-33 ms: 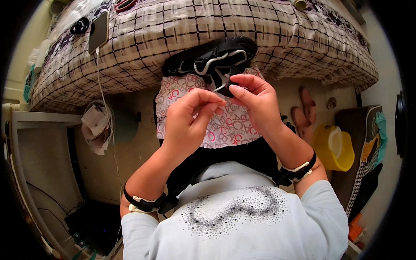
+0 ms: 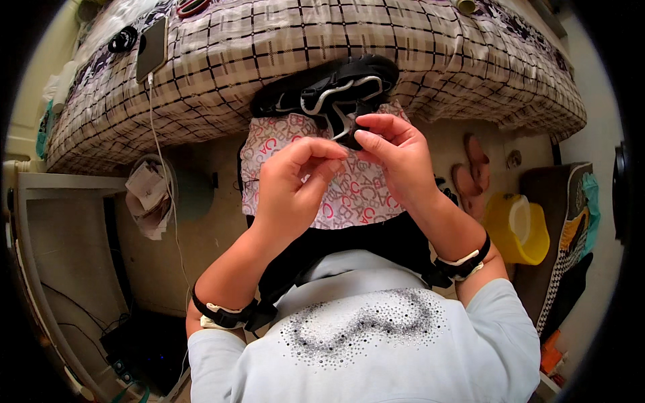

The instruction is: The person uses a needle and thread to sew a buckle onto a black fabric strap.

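Note:
A black sandal (image 2: 366, 69) with pale grey trim lies at the bed's edge, over the far end of a printed cloth (image 2: 275, 138) on my lap. My right hand (image 2: 401, 154) is closed, thumb and forefinger pinching the near end of a black sandal strap (image 2: 350, 137). Just left of it, my left hand (image 2: 295, 174) makes a pinch, its fingertips almost meeting the right hand's fingers. Whatever is between the left fingertips is too small to make out.
Beyond my knees, a bed with a checked cover (image 2: 222, 60) bears a phone (image 2: 152, 50) on a white cable. A bin (image 2: 195, 191) with papers stands left. Pink slippers (image 2: 465, 180) and a yellow bucket (image 2: 534, 235) are on the right.

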